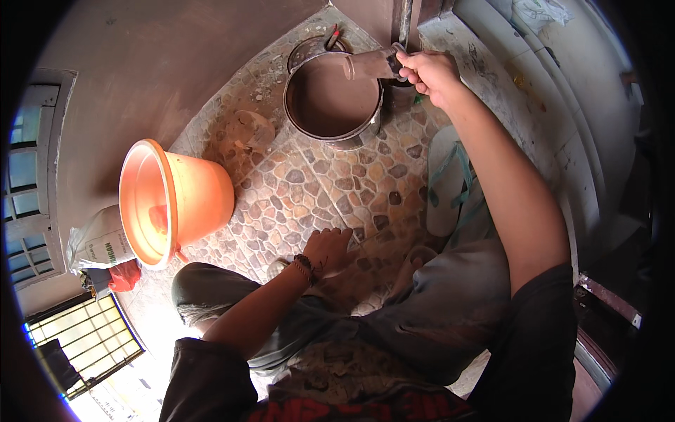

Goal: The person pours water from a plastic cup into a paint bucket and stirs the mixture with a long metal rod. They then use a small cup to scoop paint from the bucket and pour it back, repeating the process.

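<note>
My right hand is stretched out at the far side, its fingers closed round one end of a short brown-coated cylinder. The cylinder lies sideways over the right part of a round bucket's rim, its other end above the smooth brown liquid inside. What kind of thing the cylinder is does not show. My left hand, with a dark bracelet at the wrist, hangs between my knees, back upward. Its fingers are mostly hidden, and nothing is seen in it.
An orange tub leans on its side at left, beside a white sack and a red plastic bag. Behind the bucket sits a smaller container with a red-and-black handle. Slippers lie at right by pale steps.
</note>
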`<act>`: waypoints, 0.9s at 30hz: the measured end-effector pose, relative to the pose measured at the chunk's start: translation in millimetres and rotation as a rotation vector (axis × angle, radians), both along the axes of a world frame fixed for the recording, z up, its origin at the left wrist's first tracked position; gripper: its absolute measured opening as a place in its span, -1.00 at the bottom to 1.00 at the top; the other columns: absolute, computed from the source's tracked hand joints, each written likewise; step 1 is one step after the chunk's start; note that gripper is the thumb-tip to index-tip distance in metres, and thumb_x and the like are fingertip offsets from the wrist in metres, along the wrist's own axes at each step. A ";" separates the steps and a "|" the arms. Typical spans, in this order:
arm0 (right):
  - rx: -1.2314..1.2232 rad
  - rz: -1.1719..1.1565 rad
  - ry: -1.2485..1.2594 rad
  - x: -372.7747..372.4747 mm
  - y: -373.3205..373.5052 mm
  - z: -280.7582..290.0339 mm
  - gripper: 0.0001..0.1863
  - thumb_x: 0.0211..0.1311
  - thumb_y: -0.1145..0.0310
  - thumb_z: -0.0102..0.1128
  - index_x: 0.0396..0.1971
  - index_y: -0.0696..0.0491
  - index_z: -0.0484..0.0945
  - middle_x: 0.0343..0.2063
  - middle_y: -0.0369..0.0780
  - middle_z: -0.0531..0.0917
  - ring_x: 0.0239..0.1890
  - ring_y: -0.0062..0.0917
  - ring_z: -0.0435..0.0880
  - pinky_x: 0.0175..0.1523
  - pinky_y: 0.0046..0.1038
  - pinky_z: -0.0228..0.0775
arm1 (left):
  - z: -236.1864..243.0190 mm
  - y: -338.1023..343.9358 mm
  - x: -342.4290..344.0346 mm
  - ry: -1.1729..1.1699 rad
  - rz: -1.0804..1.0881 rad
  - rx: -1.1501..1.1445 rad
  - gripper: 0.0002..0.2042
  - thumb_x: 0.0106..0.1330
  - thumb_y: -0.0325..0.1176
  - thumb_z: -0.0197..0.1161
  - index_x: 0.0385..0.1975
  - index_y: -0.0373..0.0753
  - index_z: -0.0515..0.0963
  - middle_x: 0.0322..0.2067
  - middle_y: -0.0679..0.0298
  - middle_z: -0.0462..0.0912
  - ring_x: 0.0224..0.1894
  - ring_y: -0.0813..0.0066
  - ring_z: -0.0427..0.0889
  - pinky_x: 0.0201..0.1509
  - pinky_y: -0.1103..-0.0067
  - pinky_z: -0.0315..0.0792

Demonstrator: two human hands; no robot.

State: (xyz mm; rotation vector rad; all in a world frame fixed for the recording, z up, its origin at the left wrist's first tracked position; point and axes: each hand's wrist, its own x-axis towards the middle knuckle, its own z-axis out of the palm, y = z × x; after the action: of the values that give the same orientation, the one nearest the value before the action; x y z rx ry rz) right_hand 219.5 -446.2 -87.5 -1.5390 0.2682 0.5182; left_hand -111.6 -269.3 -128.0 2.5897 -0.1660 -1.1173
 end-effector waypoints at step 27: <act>-0.246 0.064 -0.399 -26.3 19.4 10.2 -0.74 0.27 0.23 0.40 -0.33 0.16 0.66 -0.57 -0.26 0.68 -0.64 -0.73 0.55 -0.61 -0.62 0.34 | -0.1 5.7 4.0 -0.025 0.005 -0.047 -0.52 0.32 0.00 0.19 0.02 -0.28 0.45 -0.15 -0.04 0.63 -0.01 -0.02 0.61 0.09 0.16 0.42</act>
State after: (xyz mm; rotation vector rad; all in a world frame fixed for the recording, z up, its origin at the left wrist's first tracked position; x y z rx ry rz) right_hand 193.2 -426.8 -77.3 -1.8561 -0.0273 0.2234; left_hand -107.6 -263.6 -128.2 2.5627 -0.1894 -1.0667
